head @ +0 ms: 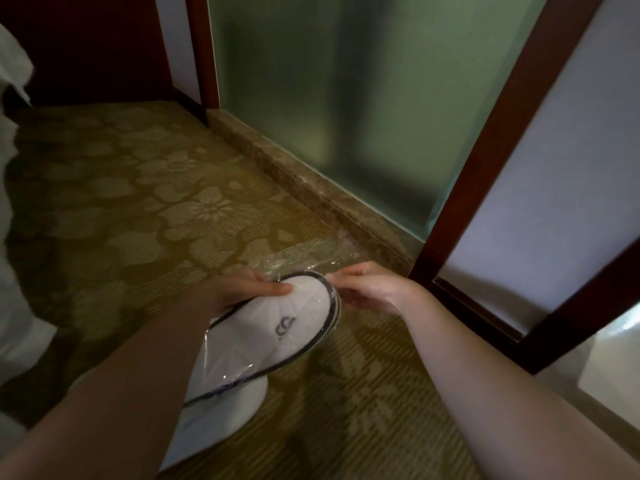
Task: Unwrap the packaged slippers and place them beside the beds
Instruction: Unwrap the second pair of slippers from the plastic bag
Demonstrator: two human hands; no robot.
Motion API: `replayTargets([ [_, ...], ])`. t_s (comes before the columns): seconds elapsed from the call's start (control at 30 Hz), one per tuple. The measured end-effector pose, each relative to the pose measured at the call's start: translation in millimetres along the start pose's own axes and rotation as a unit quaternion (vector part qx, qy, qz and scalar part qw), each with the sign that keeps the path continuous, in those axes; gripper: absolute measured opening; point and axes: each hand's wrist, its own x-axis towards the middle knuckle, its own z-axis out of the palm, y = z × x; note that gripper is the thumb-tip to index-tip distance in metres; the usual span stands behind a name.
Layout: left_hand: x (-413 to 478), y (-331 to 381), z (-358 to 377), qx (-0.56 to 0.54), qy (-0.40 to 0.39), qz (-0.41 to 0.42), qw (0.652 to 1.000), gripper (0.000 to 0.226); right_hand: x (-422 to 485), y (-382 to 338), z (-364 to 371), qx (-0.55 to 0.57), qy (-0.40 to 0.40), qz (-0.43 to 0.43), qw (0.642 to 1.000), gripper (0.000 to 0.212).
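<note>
A pair of white slippers (pixel 277 327) with dark piping and a small dark logo is held low over the carpet, stacked and still inside a clear plastic wrapper (pixel 304 258). My left hand (pixel 249 289) grips the toe end of the slippers from the left, thumb on top. My right hand (pixel 374 289) pinches the loose plastic at the toe end from the right. The empty end of the wrapper stretches away from the toes toward the marble sill. The heel end of the slippers is partly hidden behind my left forearm.
Patterned gold carpet (pixel 138 202) covers the floor. White bedding (pixel 14 168) hangs along the left edge. A marble sill (pixel 311 181) runs under a frosted glass panel (pixel 363 98). A dark wooden door frame (pixel 485 161) stands at the right, dark furniture (pixel 97 46) at the back left.
</note>
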Motion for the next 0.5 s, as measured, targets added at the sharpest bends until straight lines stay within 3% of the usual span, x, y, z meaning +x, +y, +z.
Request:
replayTargets([
  [0.1, 2, 0, 2, 0.001, -0.002, -0.001, 1.000, 0.067, 1, 0, 4, -0.023, -0.018, 0.018, 0.999, 0.048],
  [0.2, 2, 1, 5, -0.007, 0.007, 0.001, 1.000, 0.071, 0, -1, 8, -0.037, -0.017, 0.005, 0.999, 0.022],
  [0.27, 4, 3, 5, -0.015, 0.032, 0.005, 0.999, 0.064, -1, -1, 9, -0.041, 0.010, -0.014, 0.999, 0.022],
  [0.43, 17, 0, 6, 0.039, 0.158, 0.015, 0.987, 0.049, 4, 5, 11, 0.015, 0.082, -0.025, 0.996, 0.031],
  [0.5, 19, -3, 5, 0.077, 0.220, 0.021, 0.972, 0.054, 7, 10, 9, 0.045, 0.130, -0.027, 0.990, 0.030],
])
